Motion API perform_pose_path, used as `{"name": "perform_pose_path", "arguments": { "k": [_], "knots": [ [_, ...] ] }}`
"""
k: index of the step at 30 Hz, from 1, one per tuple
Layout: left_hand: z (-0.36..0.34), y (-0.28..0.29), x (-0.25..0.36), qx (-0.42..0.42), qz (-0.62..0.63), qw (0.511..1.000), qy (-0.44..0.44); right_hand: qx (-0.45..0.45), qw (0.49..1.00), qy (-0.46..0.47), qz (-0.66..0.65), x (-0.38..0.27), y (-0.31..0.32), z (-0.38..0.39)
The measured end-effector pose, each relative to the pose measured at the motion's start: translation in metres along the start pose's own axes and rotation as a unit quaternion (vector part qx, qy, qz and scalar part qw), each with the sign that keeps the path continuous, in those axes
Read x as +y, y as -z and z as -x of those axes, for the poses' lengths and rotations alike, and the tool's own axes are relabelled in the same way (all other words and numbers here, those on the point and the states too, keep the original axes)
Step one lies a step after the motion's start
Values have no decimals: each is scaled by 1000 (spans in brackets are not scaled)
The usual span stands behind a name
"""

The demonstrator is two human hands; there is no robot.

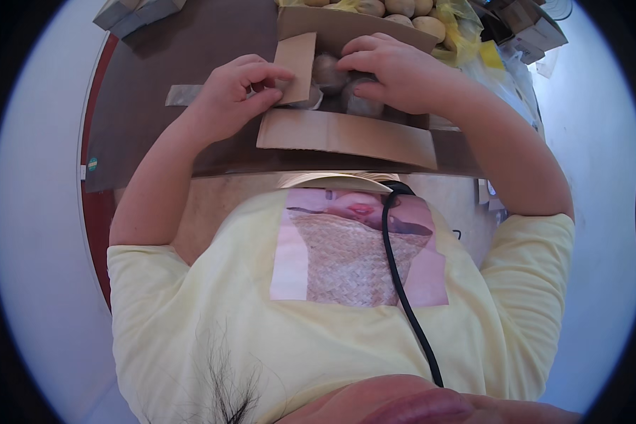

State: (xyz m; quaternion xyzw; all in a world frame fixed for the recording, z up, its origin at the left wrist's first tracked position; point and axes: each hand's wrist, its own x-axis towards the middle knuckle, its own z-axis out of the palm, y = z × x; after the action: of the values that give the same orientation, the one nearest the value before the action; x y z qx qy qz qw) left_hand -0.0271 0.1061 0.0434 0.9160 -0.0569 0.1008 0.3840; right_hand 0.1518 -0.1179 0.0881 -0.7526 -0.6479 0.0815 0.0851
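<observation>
The box point(348, 134) stood open at the upper centre of the frame, its flaps folded out, with round pieces point(327, 74) in thin wrapping inside. At its left flap point(298, 63), the left hand point(279, 83) had curled fingers, the thumb slightly apart; whether it pinched the flap could not be told. The right hand point(350, 76) reached in from the right, thumb and fingers spread over the pieces. Tan fruit point(428, 28) and a yellow bag point(466, 21) lay beyond, top right. The table point(148, 134) stretched leftward, its front edge just below the box.
</observation>
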Motion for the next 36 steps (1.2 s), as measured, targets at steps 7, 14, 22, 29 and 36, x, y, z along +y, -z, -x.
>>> {"name": "perform_pose_path", "arguments": {
  "k": [7, 14, 22, 29, 36],
  "knots": [
    [-8, -2, 4, -21, -29, 999, -17, -13, 999, -32, -28, 5, 10, 29],
    [-9, -4, 4, 5, -55, 997, -56, -111, 992, -9, 67, 4, -15, 12],
    [-15, 10, 18, -62, -124, 987, -86, -65, 997, -26, 38, 8, -9, 14],
    [-14, 14, 18, -66, -137, 983, -102, 35, 997, -4, 63, 17, 12, 39],
    [-8, 18, 25, -70, -111, 989, -66, 30, 930, -366, 33, 4, 58, 110]
  ]
}}
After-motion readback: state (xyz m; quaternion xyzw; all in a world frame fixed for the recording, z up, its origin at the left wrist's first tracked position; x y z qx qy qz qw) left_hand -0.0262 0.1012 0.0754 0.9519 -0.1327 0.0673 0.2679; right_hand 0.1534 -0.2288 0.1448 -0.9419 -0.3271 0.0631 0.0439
